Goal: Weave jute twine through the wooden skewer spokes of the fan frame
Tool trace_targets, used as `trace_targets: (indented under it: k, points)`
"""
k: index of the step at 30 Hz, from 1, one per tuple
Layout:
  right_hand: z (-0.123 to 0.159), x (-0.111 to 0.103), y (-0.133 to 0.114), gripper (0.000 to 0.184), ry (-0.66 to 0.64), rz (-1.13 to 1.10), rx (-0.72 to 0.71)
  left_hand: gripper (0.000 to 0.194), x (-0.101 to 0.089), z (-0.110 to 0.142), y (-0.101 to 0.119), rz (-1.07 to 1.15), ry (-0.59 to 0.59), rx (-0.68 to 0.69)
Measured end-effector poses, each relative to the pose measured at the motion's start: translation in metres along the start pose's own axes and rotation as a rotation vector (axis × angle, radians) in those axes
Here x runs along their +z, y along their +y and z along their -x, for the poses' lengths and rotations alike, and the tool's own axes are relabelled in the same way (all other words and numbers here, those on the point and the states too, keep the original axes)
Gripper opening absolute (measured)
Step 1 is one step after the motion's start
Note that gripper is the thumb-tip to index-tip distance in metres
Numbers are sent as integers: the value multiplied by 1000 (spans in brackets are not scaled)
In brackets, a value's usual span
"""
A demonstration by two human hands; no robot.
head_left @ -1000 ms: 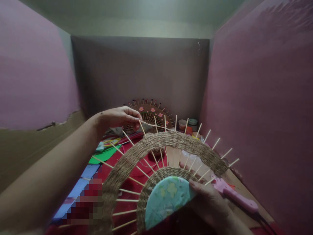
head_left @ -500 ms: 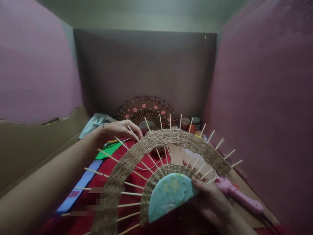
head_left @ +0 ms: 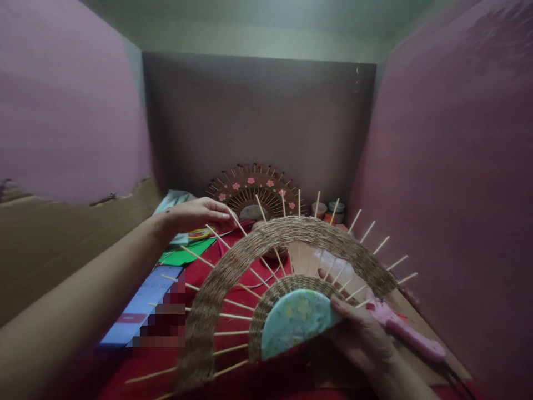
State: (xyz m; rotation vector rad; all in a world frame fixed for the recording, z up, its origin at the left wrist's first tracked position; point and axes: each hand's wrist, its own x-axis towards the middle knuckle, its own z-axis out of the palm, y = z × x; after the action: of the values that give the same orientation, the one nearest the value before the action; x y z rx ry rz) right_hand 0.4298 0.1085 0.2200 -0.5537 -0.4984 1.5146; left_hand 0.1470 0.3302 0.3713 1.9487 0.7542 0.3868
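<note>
A half-round woven fan (head_left: 300, 226) with thin sticks fanning out fills the middle of the view. Two bands of brown twisted cord run across its sticks, and a turquoise half-disc (head_left: 297, 322) with yellow flowers forms its base. My right hand (head_left: 360, 330) grips the fan at the right of this base, thumb in front and fingers behind. At the upper left of the outer band, my left hand (head_left: 206, 214) is closed, its fingertips beside a bare stick (head_left: 238, 222). What those fingertips pinch, if anything, is hidden.
A finished-looking fan (head_left: 250, 191) with pink flowers stands against the back wall. To the right lies a pink glue gun (head_left: 410, 333) with its cable; small jars (head_left: 336, 212) stand behind. Green sheet (head_left: 189, 253) and a blue flat strip (head_left: 144, 305) lie left on red cloth (head_left: 125, 383). A cord ball (head_left: 275, 251) sits behind the fan.
My left hand has shifted slightly left and up against the fan, its fingertips now nearer the stick's tip. The right hand keeps its grip. The whole view has swung a little.
</note>
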Motion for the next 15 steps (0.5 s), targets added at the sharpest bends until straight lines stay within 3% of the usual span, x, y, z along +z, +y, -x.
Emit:
trace_targets:
  k: [2, 4, 10, 15]
  points:
    - [1, 1, 0, 66, -17, 6, 5, 24, -1, 2, 4, 129, 105, 16]
    - [2, 2, 0, 66, -40, 10, 16, 25, 5, 5, 10, 250, 133, 56]
    - [3, -3, 1, 68, -70, 29, 54, 38, 56, 11, 31, 431, -130, 110]
    - [3, -6, 0, 64, -75, 26, 43, 28, 81, 15, 34, 461, -162, 97]
